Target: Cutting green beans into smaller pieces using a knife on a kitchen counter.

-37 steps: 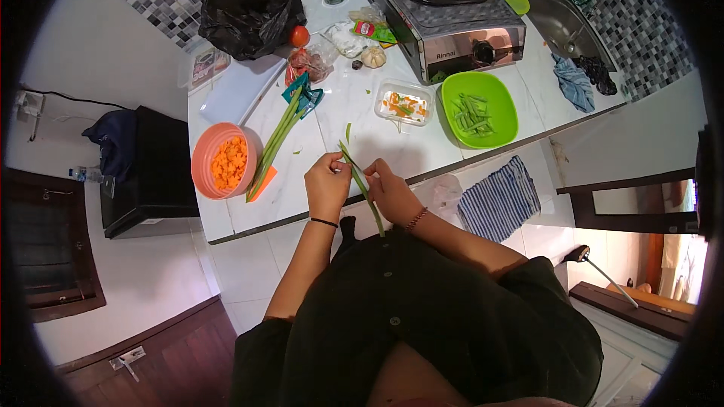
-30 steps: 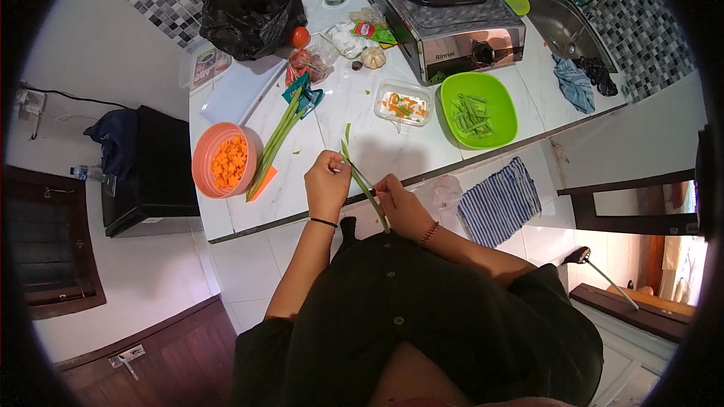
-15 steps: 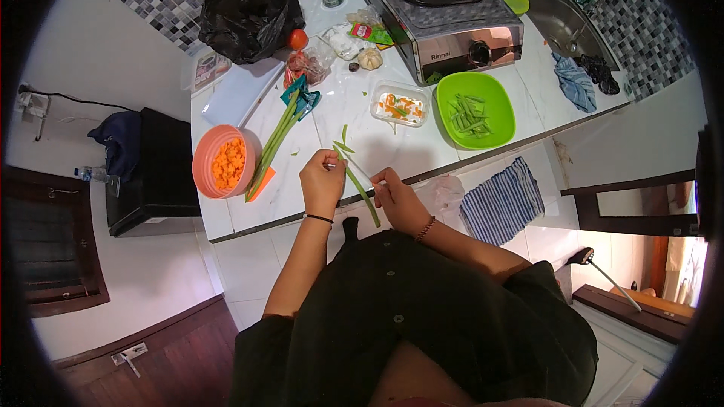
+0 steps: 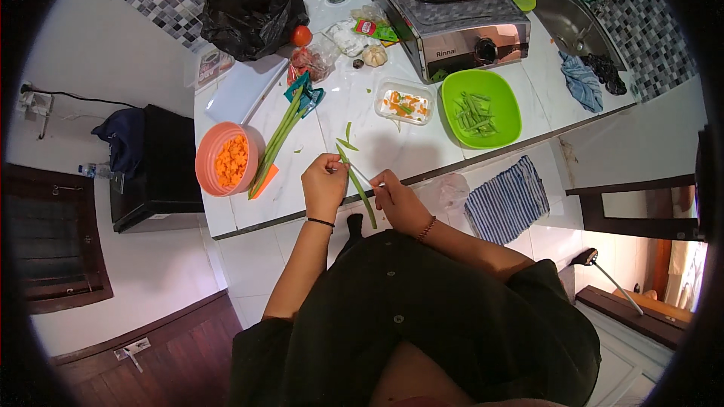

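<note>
My left hand (image 4: 325,182) is closed around a long green bean (image 4: 366,202) near its upper end, and the rest of the bean slants down past the counter's front edge. In my right hand (image 4: 400,203) is a small knife (image 4: 360,175), its pale blade lying against the bean beside my left fingers. Just beyond my left fingertips, cut bean pieces (image 4: 348,142) rest on the white counter. A bundle of uncut long beans (image 4: 280,138) lies to the left. Cut beans (image 4: 475,114) fill part of a green square bowl (image 4: 510,89) at the right.
A pink bowl (image 4: 202,173) of diced carrots (image 4: 231,161) stands at the left. A clear tray (image 4: 382,109) with scraps sits mid-counter. Behind are a gas stove (image 4: 452,26), garlic (image 4: 374,55), a tomato (image 4: 302,35) and a black plastic bag (image 4: 250,9). The sink (image 4: 562,19) is far right.
The whole view has shifted slightly. The bean's lower end has swung a little to the left, and the knife remains against it. Both hands keep their hold.
</note>
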Available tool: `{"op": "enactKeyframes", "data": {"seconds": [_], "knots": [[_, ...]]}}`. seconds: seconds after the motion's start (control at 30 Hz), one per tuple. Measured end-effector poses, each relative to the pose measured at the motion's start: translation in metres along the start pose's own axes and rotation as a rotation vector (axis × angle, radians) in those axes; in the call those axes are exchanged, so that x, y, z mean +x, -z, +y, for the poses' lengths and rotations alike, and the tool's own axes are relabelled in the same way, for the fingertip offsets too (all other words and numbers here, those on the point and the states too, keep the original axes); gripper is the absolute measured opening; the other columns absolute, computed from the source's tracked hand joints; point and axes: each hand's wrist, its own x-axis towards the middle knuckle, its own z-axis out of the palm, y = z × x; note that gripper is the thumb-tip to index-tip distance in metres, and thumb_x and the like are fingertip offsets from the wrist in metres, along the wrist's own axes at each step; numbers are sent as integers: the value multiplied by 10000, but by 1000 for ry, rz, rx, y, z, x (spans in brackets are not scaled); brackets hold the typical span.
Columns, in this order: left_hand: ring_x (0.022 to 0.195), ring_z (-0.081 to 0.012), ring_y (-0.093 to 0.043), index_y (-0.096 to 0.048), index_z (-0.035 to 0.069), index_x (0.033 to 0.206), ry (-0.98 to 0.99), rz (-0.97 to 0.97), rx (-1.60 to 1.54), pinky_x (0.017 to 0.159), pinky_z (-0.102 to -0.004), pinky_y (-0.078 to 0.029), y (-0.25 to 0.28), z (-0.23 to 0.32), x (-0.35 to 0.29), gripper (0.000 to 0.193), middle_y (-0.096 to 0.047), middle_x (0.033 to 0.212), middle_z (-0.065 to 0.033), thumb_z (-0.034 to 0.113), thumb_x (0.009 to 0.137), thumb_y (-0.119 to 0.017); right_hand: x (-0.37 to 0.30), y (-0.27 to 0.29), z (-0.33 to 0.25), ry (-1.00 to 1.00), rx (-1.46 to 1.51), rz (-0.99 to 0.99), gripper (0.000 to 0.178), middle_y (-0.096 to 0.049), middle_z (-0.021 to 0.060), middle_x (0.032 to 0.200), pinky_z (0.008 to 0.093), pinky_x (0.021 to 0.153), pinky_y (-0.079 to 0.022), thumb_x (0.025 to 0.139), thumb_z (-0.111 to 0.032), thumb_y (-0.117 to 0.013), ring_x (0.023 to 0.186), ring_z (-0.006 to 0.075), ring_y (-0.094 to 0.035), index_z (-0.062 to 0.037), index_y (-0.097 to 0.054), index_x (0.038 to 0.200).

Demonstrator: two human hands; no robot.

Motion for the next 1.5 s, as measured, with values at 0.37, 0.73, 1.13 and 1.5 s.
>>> {"op": "enactKeyframes", "data": {"seconds": [0.37, 0.73, 1.13, 1.5], "knots": [[605, -131, -611, -651, -43, 906, -2, -18, -57, 595, -255, -486, 1, -5, 0, 177, -678, 739, -106, 56, 763, -684, 2, -10, 5, 31, -25, 51, 128, -576, 126, 702, 352, 592, -468, 949, -114, -439, 635, 235, -587, -30, -446, 1046], [622, -136, -622, -652, -46, 923, 27, -38, -98, 602, -259, -494, 3, -2, -1, 188, -682, 756, -112, 54, 765, -671, 31, -15, -3, -16, -87, 54, 137, -596, 246, 720, 508, 644, -455, 928, -136, -450, 747, 448, -601, -45, -428, 1028], [597, -151, -612, -629, -10, 835, -45, 29, -65, 584, -271, -487, -1, -7, 0, 125, -658, 707, -100, 65, 747, -677, -7, -2, 3, -4, -65, 32, 144, -602, 199, 736, 440, 665, -477, 942, -146, -446, 725, 377, -621, -25, -436, 1020], [611, -234, -633, -673, 0, 869, -122, 89, 113, 599, -322, -496, 0, -6, 11, 144, -662, 717, -129, 98, 771, -636, -5, 2, 0, -49, 54, 23, 158, -541, 20, 668, 254, 521, -393, 973, -182, -442, 546, 88, -456, -49, -458, 1057]]}}
